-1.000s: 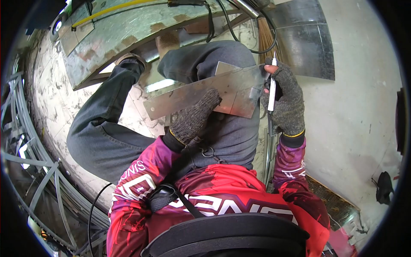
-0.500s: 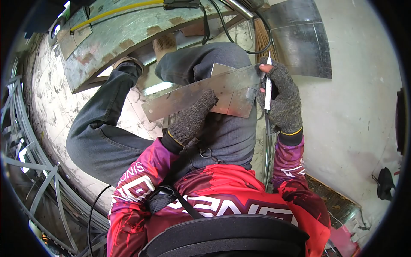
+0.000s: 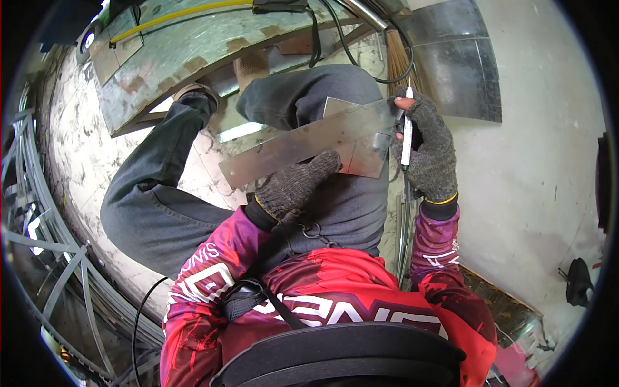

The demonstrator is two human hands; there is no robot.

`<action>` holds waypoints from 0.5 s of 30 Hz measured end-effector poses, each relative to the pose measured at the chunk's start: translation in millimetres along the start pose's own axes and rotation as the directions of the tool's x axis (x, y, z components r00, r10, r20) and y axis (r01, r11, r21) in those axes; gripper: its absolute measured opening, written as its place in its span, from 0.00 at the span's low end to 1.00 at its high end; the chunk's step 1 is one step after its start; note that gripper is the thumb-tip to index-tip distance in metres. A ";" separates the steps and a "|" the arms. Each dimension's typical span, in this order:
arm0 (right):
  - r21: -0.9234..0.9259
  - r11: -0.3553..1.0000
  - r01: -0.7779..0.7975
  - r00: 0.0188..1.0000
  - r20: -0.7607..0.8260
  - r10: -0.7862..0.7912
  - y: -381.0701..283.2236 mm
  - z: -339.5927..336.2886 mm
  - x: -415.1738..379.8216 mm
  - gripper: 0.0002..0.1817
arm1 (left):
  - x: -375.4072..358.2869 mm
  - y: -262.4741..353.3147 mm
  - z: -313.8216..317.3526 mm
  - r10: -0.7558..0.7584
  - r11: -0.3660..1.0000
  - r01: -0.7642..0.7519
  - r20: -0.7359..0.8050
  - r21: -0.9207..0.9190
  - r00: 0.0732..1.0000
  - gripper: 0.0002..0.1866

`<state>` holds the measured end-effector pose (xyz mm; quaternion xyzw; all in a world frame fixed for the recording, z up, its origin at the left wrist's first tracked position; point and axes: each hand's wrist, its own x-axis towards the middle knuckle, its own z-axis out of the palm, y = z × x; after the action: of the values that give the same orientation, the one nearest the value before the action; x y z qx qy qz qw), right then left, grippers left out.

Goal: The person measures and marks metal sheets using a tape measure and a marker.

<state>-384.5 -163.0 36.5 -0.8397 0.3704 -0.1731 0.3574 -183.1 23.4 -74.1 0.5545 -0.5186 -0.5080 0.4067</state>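
My left hand [image 3: 298, 184], in a grey knitted glove, has its fingers closed at the lower edge of the metal sheet [image 3: 361, 158]. Across that sheet lies a long flat metal strip [image 3: 277, 148], slanting up to the right over my thigh. A white marker pen [image 3: 406, 138] stands nearly upright in my right hand [image 3: 431, 148], whose glove leaves the fingertips bare. The strip's right end reaches these fingers; whether they also touch it is hard to see. One corner of the sheet shows above the strip.
A worn metal-topped bench [image 3: 187, 58] carries a yellow tape measure [image 3: 180, 20]. Dark sheet metal [image 3: 454, 64] leans by the wall at upper right, beside a straw broom [image 3: 398, 55]. Metal strips [image 3: 77, 271] are heaped at left. Black cable [image 3: 405, 64] loops near the bench.
My left hand has slid slightly right along the sheet's lower edge, its fingertips now nearer the sheet's middle. The right hand keeps hold of the marker pen. The whole view has shifted slightly.
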 end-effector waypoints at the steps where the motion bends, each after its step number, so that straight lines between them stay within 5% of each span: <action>1: 0.001 1.000 0.000 1.000 0.001 0.000 -0.4 0.3 0.0 0.33 | 0.8 0.5 -1.8 0.060 0.997 -0.060 0.005 0.052 0.998 0.19; 3: -0.003 1.000 0.003 1.000 0.001 -0.003 -2.5 0.2 0.2 0.33 | 3.3 12.0 -5.5 0.119 0.987 -0.120 0.014 0.103 0.993 0.19; 5: 0.011 1.000 -0.023 1.000 0.006 0.023 -5.0 -0.7 0.1 0.33 | 8.7 34.8 -8.5 -0.273 0.915 0.275 0.049 -0.296 0.961 0.18; 6: 0.024 0.999 -0.048 0.999 0.010 0.048 -6.2 -1.1 0.3 0.33 | 7.6 26.6 -5.4 -0.274 0.914 0.275 0.048 -0.297 0.961 0.18; 8: 0.009 1.000 -0.021 1.000 -0.003 0.021 -9.1 0.4 1.7 0.33 | 3.2 -0.7 3.6 0.147 0.982 -0.157 -0.089 -0.107 0.985 0.18; 12: 0.027 0.997 -0.069 0.998 0.008 0.068 -11.3 0.1 0.0 0.34 | 1.5 2.5 -2.6 0.183 0.981 -0.180 -0.032 0.078 0.983 0.17; 14: 0.024 0.997 -0.069 0.998 0.009 0.069 -12.4 0.1 -0.2 0.34 | 10.7 40.1 -16.3 -0.342 0.911 0.360 0.115 -0.204 0.932 0.19; 15: 0.022 0.997 -0.069 0.998 0.009 0.069 -12.7 0.3 -0.1 0.34 | 7.1 24.5 -10.3 -0.342 0.911 0.360 0.115 -0.204 0.932 0.19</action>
<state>-378.1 -156.9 45.6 -0.8231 0.3957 -0.1613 0.3741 -177.3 12.4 -49.5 0.5699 -0.3659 -0.6484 0.3478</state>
